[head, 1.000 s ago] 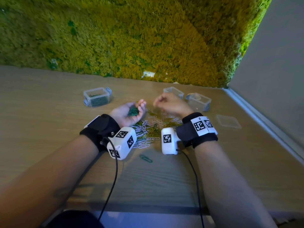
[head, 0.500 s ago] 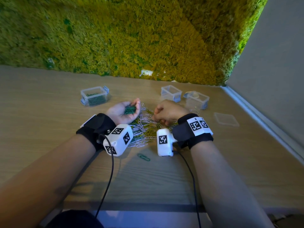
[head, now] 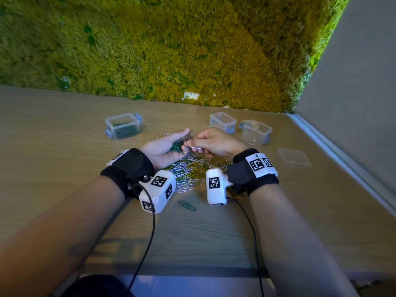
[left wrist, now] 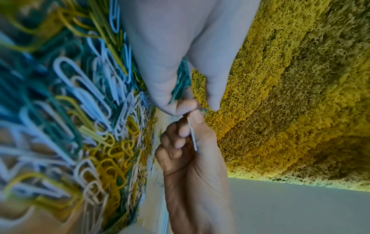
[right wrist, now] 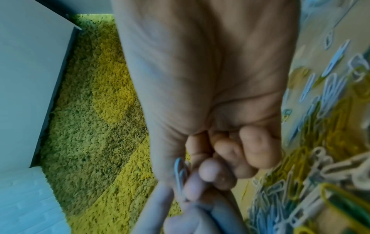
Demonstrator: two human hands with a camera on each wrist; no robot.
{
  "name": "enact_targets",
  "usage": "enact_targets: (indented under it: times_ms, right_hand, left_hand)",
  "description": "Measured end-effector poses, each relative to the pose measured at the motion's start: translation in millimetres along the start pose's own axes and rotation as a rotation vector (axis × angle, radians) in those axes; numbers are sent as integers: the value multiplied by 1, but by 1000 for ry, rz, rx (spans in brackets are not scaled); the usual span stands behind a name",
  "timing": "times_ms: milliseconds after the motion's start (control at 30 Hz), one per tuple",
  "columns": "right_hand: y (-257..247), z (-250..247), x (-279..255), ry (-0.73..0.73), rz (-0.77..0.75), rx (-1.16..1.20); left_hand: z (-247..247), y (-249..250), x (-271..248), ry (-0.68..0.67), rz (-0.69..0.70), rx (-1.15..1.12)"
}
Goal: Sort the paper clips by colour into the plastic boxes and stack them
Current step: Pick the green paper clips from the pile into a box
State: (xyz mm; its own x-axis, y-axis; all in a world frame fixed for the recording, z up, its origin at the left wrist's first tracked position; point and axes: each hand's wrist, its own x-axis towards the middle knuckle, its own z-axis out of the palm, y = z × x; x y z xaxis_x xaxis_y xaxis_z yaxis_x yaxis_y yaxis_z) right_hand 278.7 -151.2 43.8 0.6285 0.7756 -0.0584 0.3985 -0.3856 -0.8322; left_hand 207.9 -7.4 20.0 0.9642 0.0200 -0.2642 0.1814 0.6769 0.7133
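My left hand (head: 166,146) lies palm up above the table, cupped round a bunch of green paper clips (head: 177,146). In the left wrist view the green clips (left wrist: 181,83) sit between its thumb and fingers. My right hand (head: 216,142) is curled and touches the left fingertips, pinching a white paper clip (head: 196,148) between thumb and forefinger. The white clip (left wrist: 192,136) shows edge-on there, and again in the right wrist view (right wrist: 180,174). A mixed pile of white, yellow and green clips (head: 192,171) lies under both hands.
A clear box with green clips (head: 123,127) stands at the back left. Two more clear boxes (head: 222,121) (head: 256,130) stand at the back right, with a loose lid (head: 293,156) beside them. One green clip (head: 187,205) lies nearer me. A moss wall backs the table.
My right hand dipped to the pile, then rose leftward to the left fingertips with a white clip pinched. The left hand stayed cupped around the green clips.
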Motion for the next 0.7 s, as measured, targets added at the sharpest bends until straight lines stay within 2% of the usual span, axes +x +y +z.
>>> enact_targets:
  times_ms: [100, 200, 300, 433, 533, 600, 700]
  right_hand:
    - [4, 3, 6, 76, -13, 22]
    - [10, 2, 12, 149, 5, -275]
    - [-1, 11, 6, 57, -4, -283]
    - [-12, 35, 2, -121, -88, -336]
    - [-9, 43, 10, -251, -119, -437]
    - [-7, 43, 17, -249, -144, -487]
    - [0, 37, 21, -106, -195, -419]
  left_hand:
    - [-2, 3, 2, 9, 4, -60]
    - [-13, 19, 1, 19, -20, -314]
    - [-29, 35, -4, 20, -23, -501]
    - [-36, 51, -15, 59, 6, -455]
    - [-45, 59, -20, 102, -5, -511]
    - [-55, 61, -22, 155, -26, -556]
    - [-63, 54, -23, 194, -53, -585]
